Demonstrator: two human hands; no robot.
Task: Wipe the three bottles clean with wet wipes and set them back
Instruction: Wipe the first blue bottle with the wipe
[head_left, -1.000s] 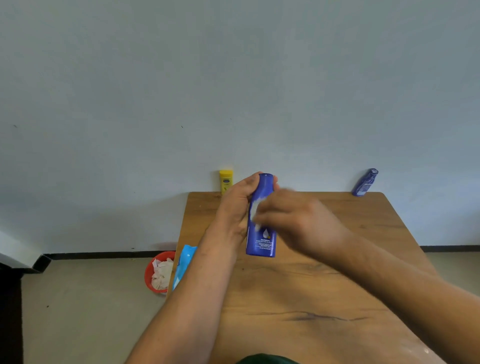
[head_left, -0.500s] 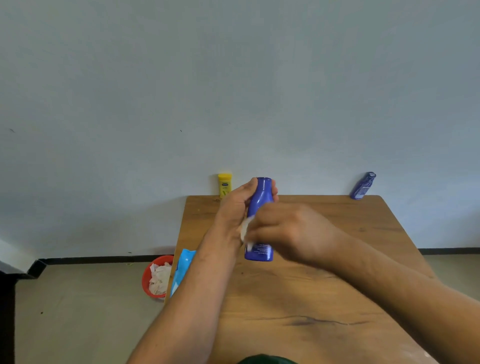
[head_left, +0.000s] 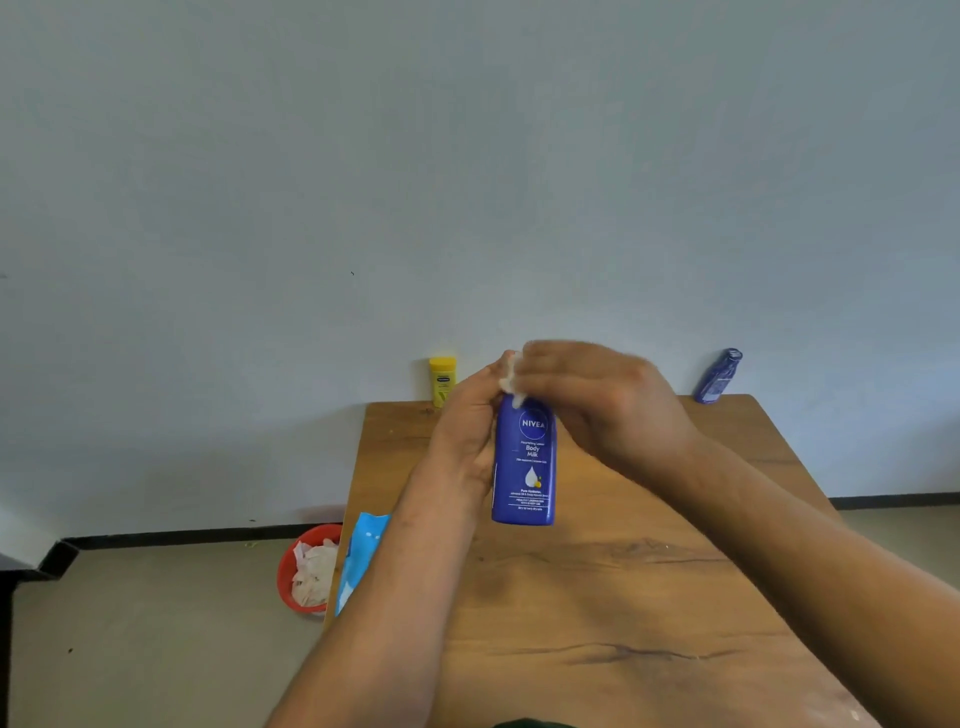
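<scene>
The left hand (head_left: 467, 431) grips the big blue bottle (head_left: 525, 467) from its left side, fingers curled round the body. The bottle stands upright with its label facing the camera, over the far half of the table (head_left: 597, 597); whether its base touches the wood I cannot tell. The right hand (head_left: 597, 400), blurred, pinches a white wet wipe (head_left: 510, 376) against the top of the bottle, covering the cap. A yellow bottle (head_left: 442, 380) stands at the table's far left corner. A small blue bottle (head_left: 719, 375) stands at the far right corner and appears tilted. A light blue wipe pack (head_left: 358, 556) lies at the left edge. Beside that edge, on the floor, a red bin (head_left: 306, 569) holds crumpled wipes.
</scene>
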